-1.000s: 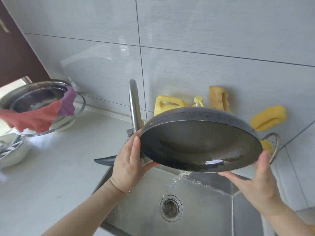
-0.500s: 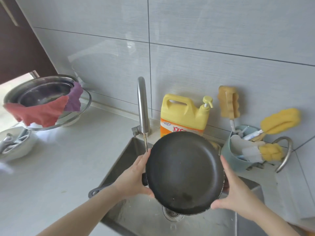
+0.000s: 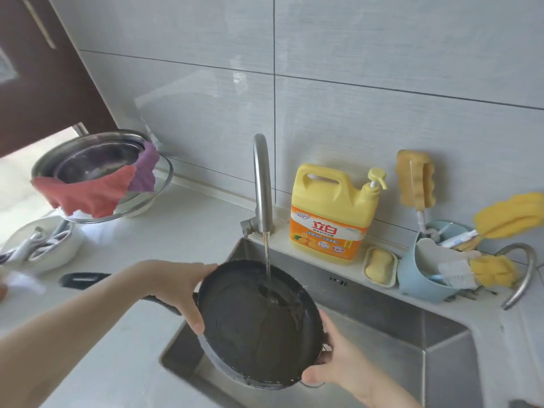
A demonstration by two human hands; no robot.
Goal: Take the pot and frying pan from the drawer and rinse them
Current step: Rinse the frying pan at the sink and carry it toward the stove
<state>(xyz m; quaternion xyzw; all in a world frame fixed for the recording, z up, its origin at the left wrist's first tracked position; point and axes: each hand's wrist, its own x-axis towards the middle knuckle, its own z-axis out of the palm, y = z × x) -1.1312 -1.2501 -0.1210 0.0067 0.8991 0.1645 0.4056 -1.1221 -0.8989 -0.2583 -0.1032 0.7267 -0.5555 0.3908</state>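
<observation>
The black frying pan [image 3: 256,328] hangs tilted over the steel sink [image 3: 382,334], its inside facing me. A thin stream of water from the faucet [image 3: 263,184] lands on the pan's upper inner surface and runs down it. My left hand [image 3: 179,290] grips the pan's left rim where the handle joins. The black handle [image 3: 82,279] sticks out to the left behind my forearm. My right hand [image 3: 335,360] holds the lower right rim. No pot shows in this view.
A yellow detergent bottle [image 3: 332,213], a soap dish [image 3: 379,266] and a blue holder of brushes [image 3: 426,278] line the ledge behind the sink. Stacked steel bowls with red and purple cloths [image 3: 88,178] and a white bowl of utensils [image 3: 44,248] stand on the left counter.
The pan came down from a raised, water-pouring tilt and now sits under the faucet stream. Both hands shifted along the rim with it.
</observation>
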